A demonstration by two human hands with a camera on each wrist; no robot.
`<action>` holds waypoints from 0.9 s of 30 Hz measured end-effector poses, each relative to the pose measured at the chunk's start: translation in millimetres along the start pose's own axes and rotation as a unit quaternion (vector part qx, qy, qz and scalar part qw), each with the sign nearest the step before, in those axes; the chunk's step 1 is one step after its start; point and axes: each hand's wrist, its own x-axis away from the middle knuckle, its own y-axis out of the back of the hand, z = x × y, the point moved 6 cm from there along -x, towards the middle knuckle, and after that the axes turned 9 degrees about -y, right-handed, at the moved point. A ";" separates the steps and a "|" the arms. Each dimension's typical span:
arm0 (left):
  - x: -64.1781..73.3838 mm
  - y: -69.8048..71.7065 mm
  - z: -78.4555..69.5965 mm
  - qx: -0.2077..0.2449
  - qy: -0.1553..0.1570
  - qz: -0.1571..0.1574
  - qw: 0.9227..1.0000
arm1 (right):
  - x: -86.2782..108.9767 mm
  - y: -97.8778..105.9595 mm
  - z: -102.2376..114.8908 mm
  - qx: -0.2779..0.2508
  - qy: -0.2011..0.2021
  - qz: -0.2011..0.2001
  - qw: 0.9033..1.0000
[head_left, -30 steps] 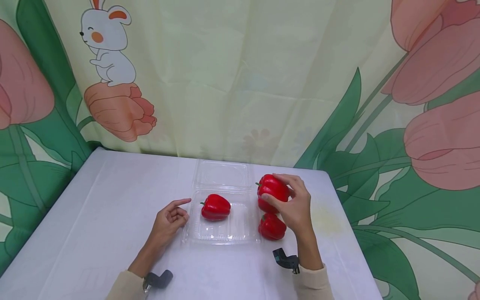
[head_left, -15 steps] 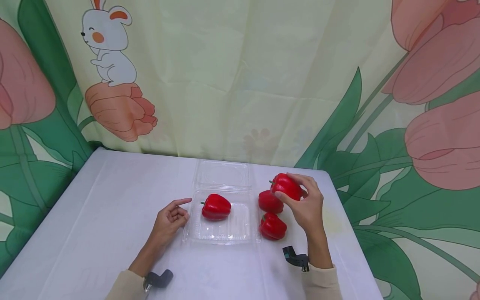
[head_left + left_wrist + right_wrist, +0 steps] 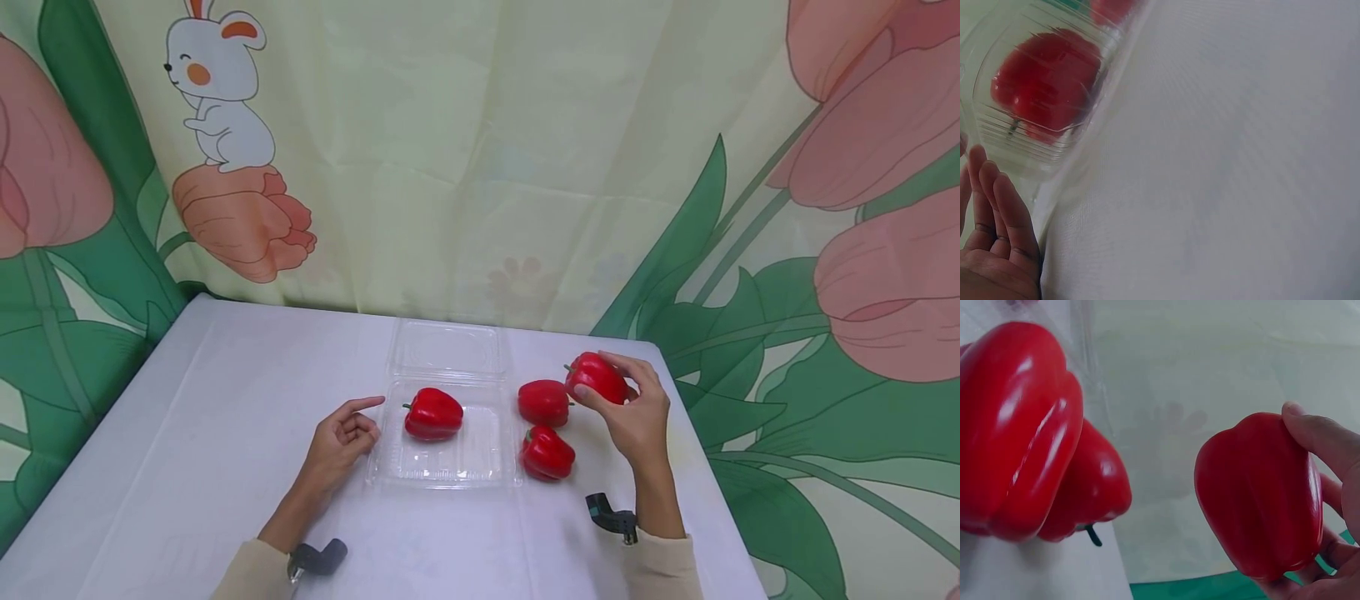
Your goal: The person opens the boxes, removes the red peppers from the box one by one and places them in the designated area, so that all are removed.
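Note:
My right hand [image 3: 637,408] grips a red bell pepper [image 3: 597,377] between thumb and fingers, to the right of the container. The same pepper [image 3: 1260,497] fills the middle right of the right wrist view, its far side hidden by the fingers. At the left edge of the clear plastic clamshell container [image 3: 480,458], my left hand [image 3: 341,442] rests with its index finger stretched to the rim and the other fingers loosely bent. Inside the container lies a bell pepper [image 3: 433,414], its green stem pointing left; the left wrist view shows this pepper [image 3: 1047,84] through the clear wall.
Two more bell peppers lie just right of the container: a farther pepper [image 3: 543,403] with its stem to the right, and a nearer pepper [image 3: 547,453]. The container's lid [image 3: 447,348] lies folded back toward the printed curtain [image 3: 420,167]. A white cloth covers the table [image 3: 225,400].
My right hand has moved right with its bell pepper, away from the two on the table, uncovering the farther one. My left hand and the container have stayed put.

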 end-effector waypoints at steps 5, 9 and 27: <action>0.9 -0.7 -3.2 0.004 -0.003 -0.001 1.000 | -4.7 3.1 -11.7 0.011 -0.018 -0.003 1.000; 0.9 -1.0 -4.2 0.006 -0.002 -0.001 1.000 | -8.4 5.1 -20.7 0.016 -0.028 -0.003 0.999; -0.1 -0.2 0.7 -0.006 0.001 -0.003 1.000 | -17.6 8.2 -61.2 0.041 -0.059 0.011 0.997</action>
